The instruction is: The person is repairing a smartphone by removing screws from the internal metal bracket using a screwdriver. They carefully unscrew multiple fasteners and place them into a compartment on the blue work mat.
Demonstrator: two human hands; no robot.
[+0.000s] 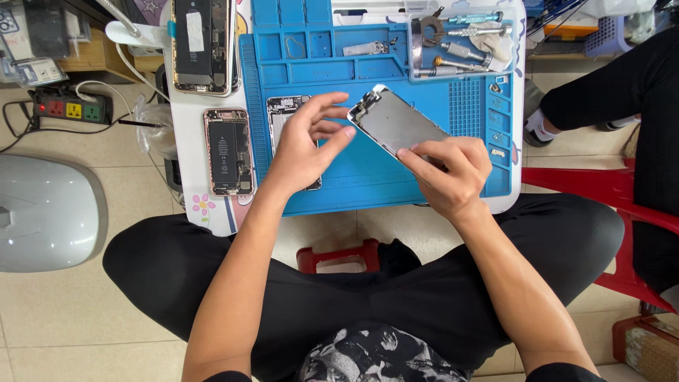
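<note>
screen panel above mat, opened phone left of mat, tools tray behind

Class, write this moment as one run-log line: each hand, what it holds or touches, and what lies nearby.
right hand: holds screen panel | left hand: fingers touching panel edge | beneath: blue mat | nearby: opened phone

Grey phone screen panel in right hand, tilted, over blue mat.

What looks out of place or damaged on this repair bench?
Nothing looks spilled or broken. Two opened phones lie with their insides showing, one overhanging the table's far edge. The right hand holds a detached screen panel tilted above the blue mat; the left hand touches its corner.
</note>
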